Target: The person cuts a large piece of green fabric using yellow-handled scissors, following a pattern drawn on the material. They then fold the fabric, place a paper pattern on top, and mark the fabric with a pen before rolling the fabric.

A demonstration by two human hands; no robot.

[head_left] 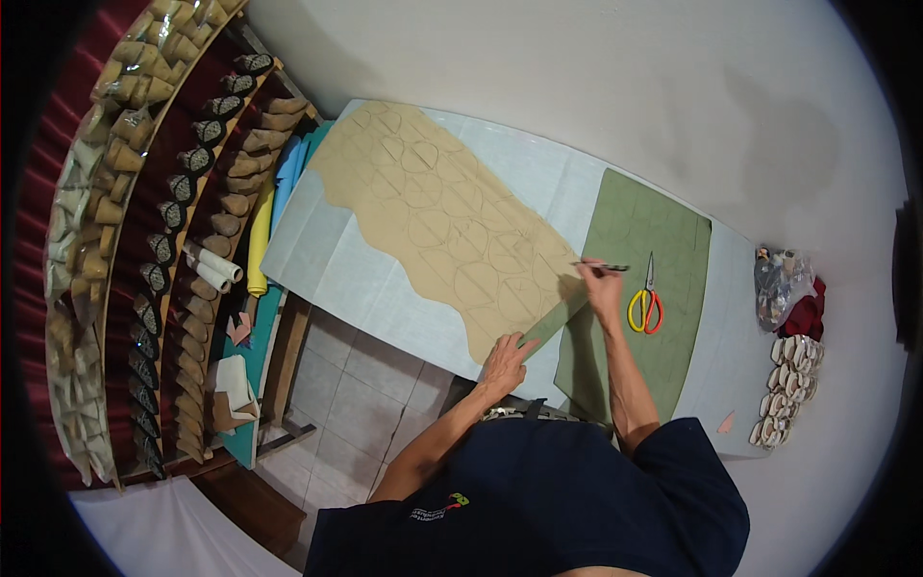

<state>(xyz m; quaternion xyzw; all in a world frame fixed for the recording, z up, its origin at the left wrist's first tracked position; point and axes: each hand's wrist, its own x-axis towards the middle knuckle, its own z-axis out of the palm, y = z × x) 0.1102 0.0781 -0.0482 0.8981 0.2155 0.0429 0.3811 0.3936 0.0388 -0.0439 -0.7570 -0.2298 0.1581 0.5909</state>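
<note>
A tan sheet [452,207], drawn over with several rounded outlines and lines, lies slantwise on the pale table cover. My left hand [505,365] rests at its near corner, fingers stretched over the edge beside a narrow green strip [550,327]. Whether the strip is a separate piece is hard to tell. My right hand [603,288] grips a dark pen [604,267] above the tan sheet's right end. Right of that hand, scissors [648,303] with one yellow and one red handle lie on a green sheet [663,231], their blades pointing away.
Shelves of shoe lasts [245,165], dark patterned shoes [183,188] and bagged tan pieces [125,154] line the left. Yellow [260,245] and white rolls [213,264] stand by the table's left end. At right lie a plastic bag [784,284] and several pale sandal-like pieces [788,389].
</note>
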